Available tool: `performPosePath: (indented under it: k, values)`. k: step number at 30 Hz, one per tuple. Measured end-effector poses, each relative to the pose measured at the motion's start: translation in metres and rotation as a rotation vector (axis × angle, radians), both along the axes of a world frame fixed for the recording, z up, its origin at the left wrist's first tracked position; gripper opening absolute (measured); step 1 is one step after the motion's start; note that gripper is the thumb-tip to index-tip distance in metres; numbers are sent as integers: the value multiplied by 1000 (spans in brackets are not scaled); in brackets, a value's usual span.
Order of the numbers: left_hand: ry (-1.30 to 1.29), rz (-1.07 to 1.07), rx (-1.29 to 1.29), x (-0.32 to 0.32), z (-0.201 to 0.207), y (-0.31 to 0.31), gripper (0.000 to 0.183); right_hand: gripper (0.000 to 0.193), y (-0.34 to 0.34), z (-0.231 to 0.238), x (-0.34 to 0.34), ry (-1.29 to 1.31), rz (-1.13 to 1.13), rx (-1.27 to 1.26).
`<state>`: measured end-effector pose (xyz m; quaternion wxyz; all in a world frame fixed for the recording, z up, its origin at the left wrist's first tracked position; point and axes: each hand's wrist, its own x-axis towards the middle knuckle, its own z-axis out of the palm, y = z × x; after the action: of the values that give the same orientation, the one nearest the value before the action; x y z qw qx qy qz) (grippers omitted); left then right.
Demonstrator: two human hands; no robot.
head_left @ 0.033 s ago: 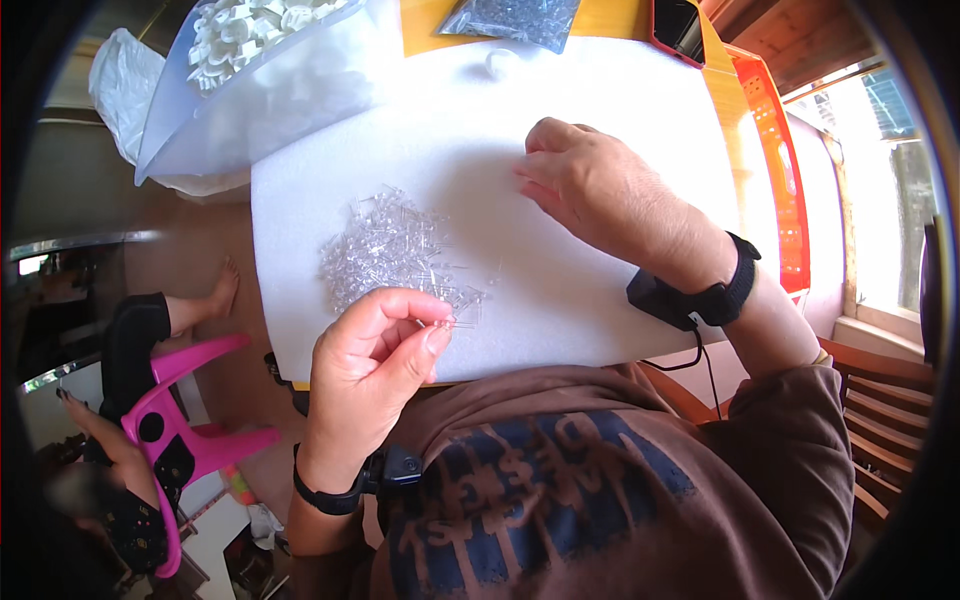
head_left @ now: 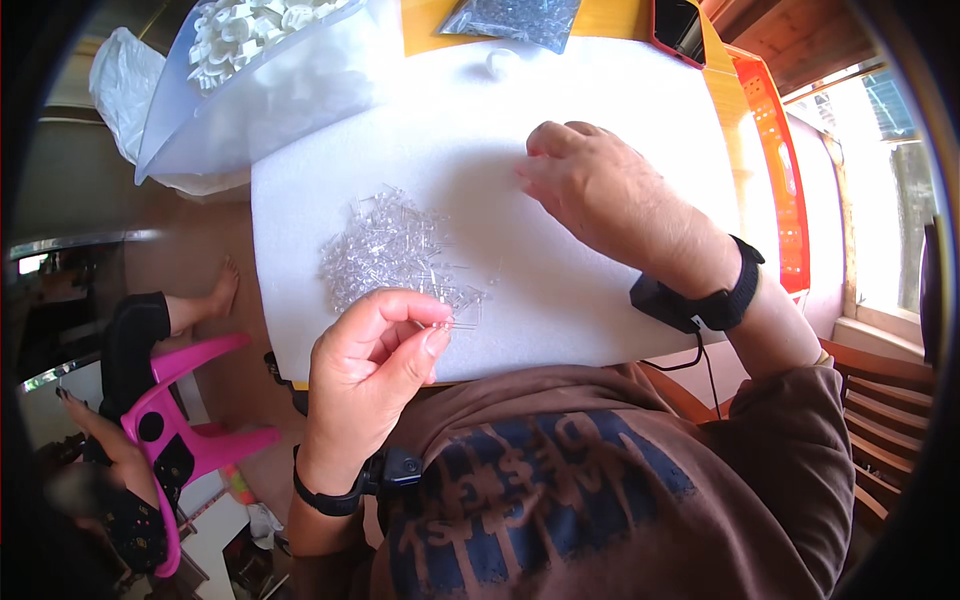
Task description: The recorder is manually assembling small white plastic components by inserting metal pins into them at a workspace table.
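My left hand [head_left: 365, 365] is closed in a pinch, thumb against forefinger, at the near edge of the pile. Between the fingertips sits a small clear LED [head_left: 447, 324], its thin wire legs pointing right. Just beyond that hand lies a heap of loose clear LEDs [head_left: 385, 250] on a white foam sheet [head_left: 600, 330]. My right hand [head_left: 590, 185] hovers over the sheet's middle, right of the heap, with its fingers curled in. The back of the hand hides whatever those fingertips hold, if anything.
A translucent bin [head_left: 230, 120] of white plastic pieces [head_left: 250, 35] stands far left. Along the far edge are a small white piece [head_left: 500, 64], a bag of small parts [head_left: 510, 20] and a phone [head_left: 678, 30]. An orange crate [head_left: 785, 180] is at right. A person sits on a pink chair [head_left: 200, 450].
My right hand has shifted very slightly, its fingers rolling a little. My left hand keeps its pinch on the LED in the same place.
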<state>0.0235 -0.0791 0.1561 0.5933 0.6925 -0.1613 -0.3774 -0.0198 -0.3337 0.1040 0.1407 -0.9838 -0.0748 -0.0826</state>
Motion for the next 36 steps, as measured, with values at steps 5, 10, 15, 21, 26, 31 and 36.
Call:
performPosePath:
  k: [5,10,15,21,26,31,36]
  values:
    - [-121,3,-37,-4,1,4,12,17,5,6,-15,-49,9,-115]
    - [-258,12,24,-6,2,6,11,26,6,18,-16,85,-63,-75]
    - [-461,68,-30,-10,8,3,10,32,18,37,-24,591,-112,1656]
    - [-577,200,-189,-10,5,-5,10,38,49,35,-19,704,69,2188]
    - [-761,218,-97,-10,6,-5,11,36,53,25,-13,755,187,2323]
    - [-847,194,-40,-11,7,-9,13,34,47,14,-17,748,215,2269]
    - [-978,102,-20,-8,8,-18,15,32,44,14,-15,769,169,2306]
